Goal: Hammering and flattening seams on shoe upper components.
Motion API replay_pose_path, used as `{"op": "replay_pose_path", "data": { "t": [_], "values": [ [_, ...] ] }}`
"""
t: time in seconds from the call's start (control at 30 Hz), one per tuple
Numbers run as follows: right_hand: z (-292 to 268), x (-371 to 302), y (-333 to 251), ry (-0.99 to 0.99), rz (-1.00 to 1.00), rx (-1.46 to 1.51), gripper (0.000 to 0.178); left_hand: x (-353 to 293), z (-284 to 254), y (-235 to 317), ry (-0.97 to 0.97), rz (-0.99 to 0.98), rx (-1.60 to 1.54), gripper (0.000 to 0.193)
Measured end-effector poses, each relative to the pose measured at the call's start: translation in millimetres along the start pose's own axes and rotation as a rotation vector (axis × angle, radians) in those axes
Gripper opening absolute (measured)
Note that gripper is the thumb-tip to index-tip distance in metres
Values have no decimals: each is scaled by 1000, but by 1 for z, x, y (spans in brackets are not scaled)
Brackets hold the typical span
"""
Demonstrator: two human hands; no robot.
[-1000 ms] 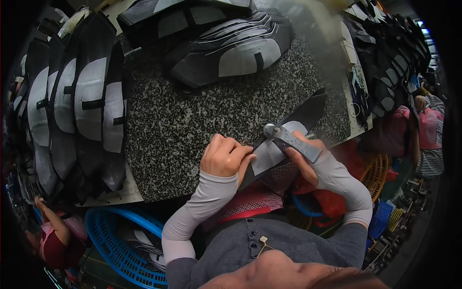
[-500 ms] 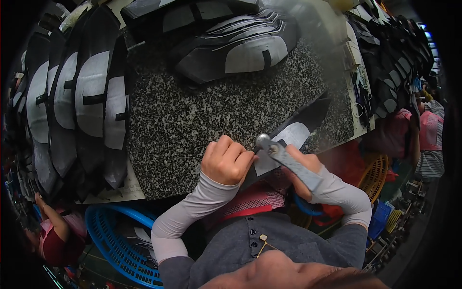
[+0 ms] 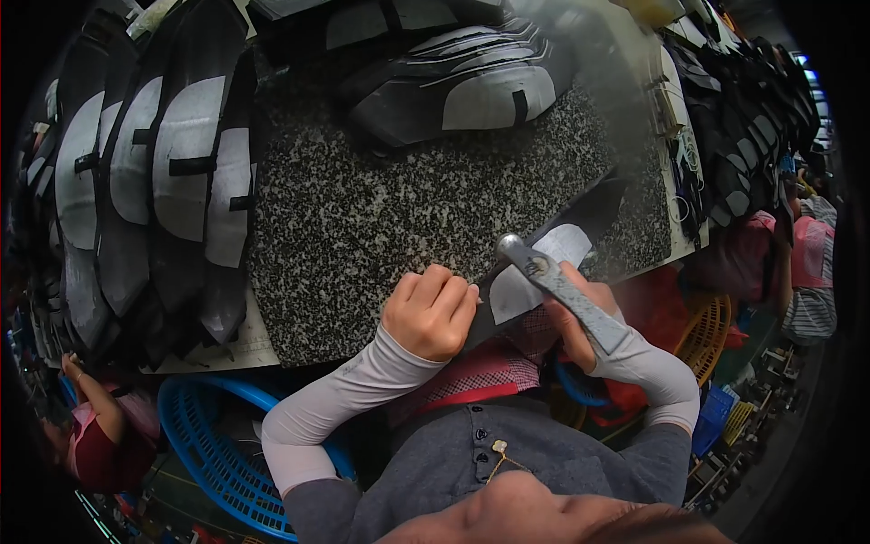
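A black flat piece with a pale rounded patch lies aslant near the front edge of a speckled stone slab. My left hand is closed, its fingertips pinching the piece's near-left edge. Gripped in my right hand is a hammer with a rounded metal head. Its head is over the piece's edge, just right of my left fingertips; I cannot tell whether it touches. The hammer and my right hand cover part of the pale patch.
Similar black pieces stand in rows at left, and a pile lies at the slab's far side. More pieces are stacked at right. A blue plastic basket and an orange basket are below the table. Other people sit nearby.
The hammer head has shifted slightly right and up from the piece's edge, uncovering more of the pale patch. My left hand stays at the edge. The view has shifted slightly.
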State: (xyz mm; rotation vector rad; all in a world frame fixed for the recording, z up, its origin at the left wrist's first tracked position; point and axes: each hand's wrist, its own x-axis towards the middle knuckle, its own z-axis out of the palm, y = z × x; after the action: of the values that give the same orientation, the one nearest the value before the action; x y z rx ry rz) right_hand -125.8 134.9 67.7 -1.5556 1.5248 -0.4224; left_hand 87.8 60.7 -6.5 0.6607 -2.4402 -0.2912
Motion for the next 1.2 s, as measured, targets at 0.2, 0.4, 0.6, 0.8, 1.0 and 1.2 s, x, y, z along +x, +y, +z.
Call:
{"op": "replay_pose_path", "data": {
  "t": [0.2, 0.4, 0.6, 0.8, 1.0, 1.2],
  "values": [
    [22, -5, 16, -112, 35, -60, 22, -1, -15, -14, -114, -186, -311, 20],
    [10, 0, -6, 43, 77, 1, 21, -9, -17, -10, -76, -16, -86, 20],
    [14, 7, 7, -188, 70, -24, 26, -16, -23, -22, -96, -123, -311, 26],
    [25, 6, 4, -89, -37, 56, 20, -20, -19, -15, -2, -10, -77, 15],
    [21, 13, -11, -95, -28, 26, 14, -25, -21, -15, 26, 9, 10, 16],
    [27, 17, 4, -200, 17, 44, 17, -30, -36, -22, -10, -204, -51, 25]
  ]
}}
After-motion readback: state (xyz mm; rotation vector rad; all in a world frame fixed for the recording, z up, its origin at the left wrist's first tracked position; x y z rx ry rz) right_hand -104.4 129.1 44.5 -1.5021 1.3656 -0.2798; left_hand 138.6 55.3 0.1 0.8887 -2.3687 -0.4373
